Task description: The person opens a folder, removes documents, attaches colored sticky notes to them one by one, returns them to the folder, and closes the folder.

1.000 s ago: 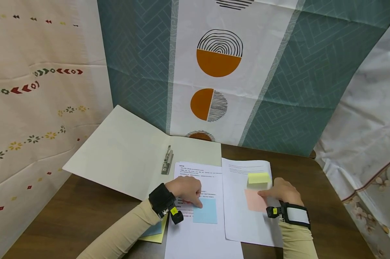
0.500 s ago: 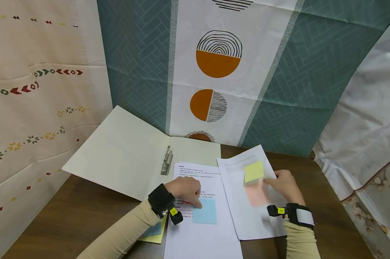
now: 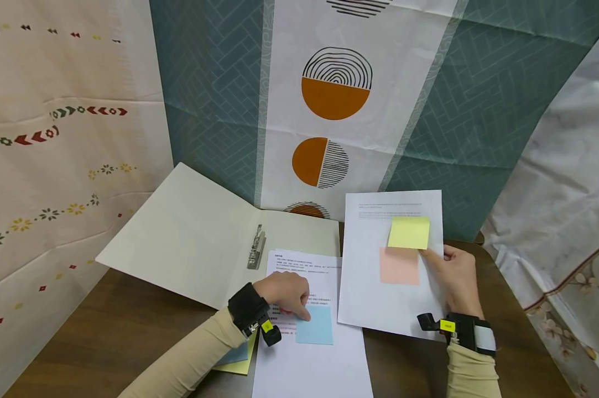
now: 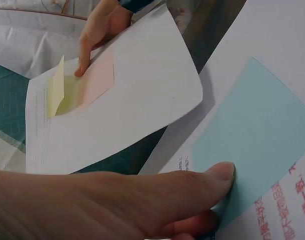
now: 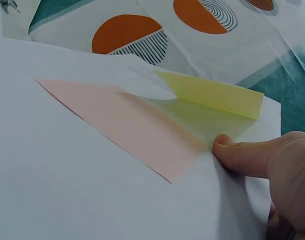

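My right hand (image 3: pixel 456 273) grips the right edge of a white printed sheet (image 3: pixel 364 276), thumb on its front. The sheet is raised and tilted up above the table. It bears a yellow sticky note (image 3: pixel 409 232), whose free part stands up from the page, and a pink sticky note (image 3: pixel 399 266) below it. The thumb tip lies by both notes in the right wrist view. My left hand (image 3: pixel 284 290) has its thumb on the corner of a blue sticky note (image 4: pixel 262 135), curled fingers close beneath. That note lies on another printed sheet (image 3: pixel 309 370).
An open off-white folder (image 3: pixel 180 232) with a metal clip (image 3: pixel 256 249) stands behind the left hand. More sticky notes, one yellow (image 3: pixel 237 366), one blue, show partly under the left forearm. Behind the wooden table (image 3: pixel 80 331) hangs patterned cloth (image 3: pixel 214 110).
My right hand has lifted the sheet with the yellow and pink notes off the table, tilting it upright and shifting to the right. The left hand has stayed on the blue note.
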A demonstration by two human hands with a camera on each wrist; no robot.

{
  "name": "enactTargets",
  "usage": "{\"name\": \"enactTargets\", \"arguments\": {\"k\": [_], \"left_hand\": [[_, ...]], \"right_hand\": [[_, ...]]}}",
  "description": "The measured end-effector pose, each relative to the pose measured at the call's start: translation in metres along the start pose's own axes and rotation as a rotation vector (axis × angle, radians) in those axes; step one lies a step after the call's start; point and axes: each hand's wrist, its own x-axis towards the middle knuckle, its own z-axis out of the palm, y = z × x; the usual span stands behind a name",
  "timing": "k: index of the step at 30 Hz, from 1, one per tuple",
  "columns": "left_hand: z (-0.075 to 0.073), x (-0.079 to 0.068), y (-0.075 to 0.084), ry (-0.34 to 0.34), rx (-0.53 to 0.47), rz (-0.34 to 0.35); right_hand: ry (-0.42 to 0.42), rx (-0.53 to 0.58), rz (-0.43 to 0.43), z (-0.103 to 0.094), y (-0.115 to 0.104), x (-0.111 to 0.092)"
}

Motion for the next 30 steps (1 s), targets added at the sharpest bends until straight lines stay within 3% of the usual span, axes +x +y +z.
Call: {"name": "enactTargets", "arguments": {"k": [4,8,14,17,22,30], "left_hand": [[0.002,0.001,-0.004,0.004,0.021,0.018],[-0.017,-0.014,0.001,0.032,-0.005,0.017],[-0.043,-0.028,-0.011,0.177,-0.011,-0.048],[-0.056,-0.033,-0.02,0.205,-0.015,-0.079],[-0.071,-0.04,-0.033,0.161,-0.039,-0.114],[-0.082,-0.047,-0.047,0.076,-0.049,-0.174]], "right_hand": [[0.019,0.043,0.022,0.004,-0.004,-0.003],[0.032,0.128,0.03,0.008,-0.008,-0.006],[0.088,0.262,-0.002,0.016,-0.02,-0.014],[0.094,0.312,-0.016,0.023,-0.026,-0.019],[0.042,0.292,-0.047,0.046,-0.033,-0.033],[-0.106,0.21,-0.086,0.086,-0.04,-0.057]]}}
